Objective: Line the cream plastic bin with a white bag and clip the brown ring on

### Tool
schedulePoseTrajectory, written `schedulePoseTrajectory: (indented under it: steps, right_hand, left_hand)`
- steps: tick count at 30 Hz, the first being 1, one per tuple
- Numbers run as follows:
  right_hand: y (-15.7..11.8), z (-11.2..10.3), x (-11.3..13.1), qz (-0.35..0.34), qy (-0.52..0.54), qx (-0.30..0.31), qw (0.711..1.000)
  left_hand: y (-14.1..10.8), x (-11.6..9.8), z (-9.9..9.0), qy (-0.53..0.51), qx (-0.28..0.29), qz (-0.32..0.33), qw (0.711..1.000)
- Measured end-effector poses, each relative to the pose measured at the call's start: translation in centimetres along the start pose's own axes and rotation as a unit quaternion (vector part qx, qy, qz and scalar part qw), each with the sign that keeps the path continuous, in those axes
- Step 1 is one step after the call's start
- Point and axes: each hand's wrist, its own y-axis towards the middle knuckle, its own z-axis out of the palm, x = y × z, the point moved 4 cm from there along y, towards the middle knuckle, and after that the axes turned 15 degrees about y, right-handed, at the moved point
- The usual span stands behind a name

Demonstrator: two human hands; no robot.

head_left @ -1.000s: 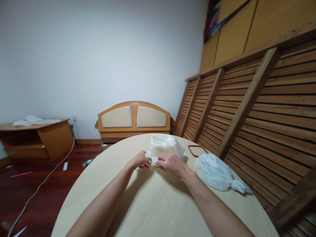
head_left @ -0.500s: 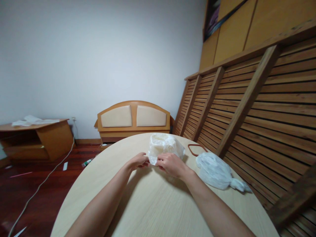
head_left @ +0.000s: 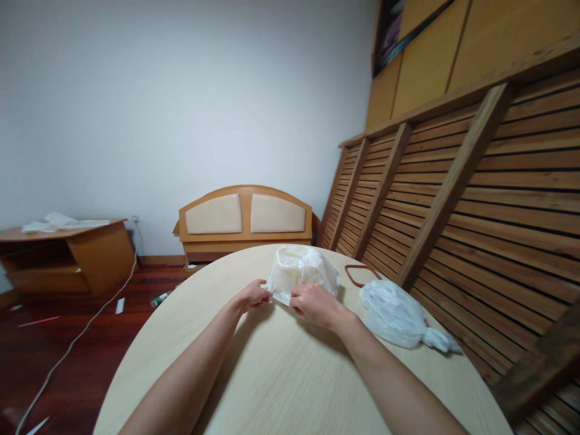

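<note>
A clear plastic bag (head_left: 283, 287) wraps a pale, round, bowl-like thing (head_left: 292, 258) near the far edge of the round table (head_left: 272, 374). Its near edge is pulled out between my hands. My left hand (head_left: 254, 296) pinches the left corner of that edge between thumb and fingers. My right hand (head_left: 315, 304) is closed on the same edge further right, knuckles up, with the fingertips partly hidden. What exactly sits inside the bag cannot be made out through the plastic.
To the right lies a knotted whitish plastic bag (head_left: 392, 314) with unclear contents. Behind it is a brown rounded frame-like loop (head_left: 356, 282). Wooden slatted panels (head_left: 453, 199) lean close along the table's right side. A headboard (head_left: 244, 214) stands beyond the far edge.
The bag's near edge has been drawn out wider and flatter, its left corner shifting left. My hands have moved slightly apart, both still gripping the plastic.
</note>
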Motion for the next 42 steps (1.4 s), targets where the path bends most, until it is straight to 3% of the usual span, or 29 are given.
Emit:
schedulePoseTrajectory:
  steps: [6, 11, 16, 20, 22, 25, 28, 31, 33, 37, 42]
  right_hand:
    - [-0.1, 0.9, 0.5, 0.023, 0.018, 0.024, 0.999]
    - [0.0, 1.1, 0.8, 0.037, 0.04, 0.026, 0.998]
    - [0.2, 1.8, 0.7, 0.032, 0.07, 0.019, 0.997]
    - [0.2, 2.1, 0.6, 0.017, 0.098, 0.019, 0.995]
    - [0.0, 1.4, 0.4, 0.011, 0.116, 0.009, 0.993]
    - [-0.8, -0.8, -0.8, 0.039, 0.164, -0.055, 0.984]
    - [-2.2, -3.2, -3.7, 0.127, 0.196, -0.172, 0.957]
    - [-4.1, -4.2, -7.6, 0.254, 0.219, -0.297, 0.894]
    - [-5.1, -4.0, -9.9, 0.312, 0.242, -0.34, 0.853]
    - [-6.1, -2.7, -12.9, 0.346, 0.273, -0.354, 0.825]
    - [-6.1, -1.2, -14.0, 0.313, 0.357, -0.308, 0.824]
  left_hand:
    - [0.3, 0.8, 0.1, 0.013, -0.025, -0.008, 1.0]
    - [0.4, -0.9, -0.5, 0.018, -0.122, 0.049, 0.991]
    - [-1.3, -4.8, -1.7, 0.004, -0.245, 0.194, 0.95]
    - [-3.5, -7.0, -1.2, 0.073, -0.277, 0.385, 0.877]
    - [-3.9, -7.3, -0.5, 0.126, -0.279, 0.42, 0.854]
    - [-3.5, -7.1, 0.1, 0.156, -0.284, 0.423, 0.847]
    - [-3.1, -7.1, 0.0, 0.154, -0.286, 0.425, 0.845]
    - [-3.0, -7.2, -0.5, 0.15, -0.28, 0.408, 0.856]
    - [-3.1, -7.2, -0.9, 0.148, -0.271, 0.387, 0.869]
    - [-3.5, -7.2, -1.7, 0.145, -0.256, 0.373, 0.88]
    - [-3.4, -7.0, -2.6, 0.134, -0.25, 0.363, 0.888]
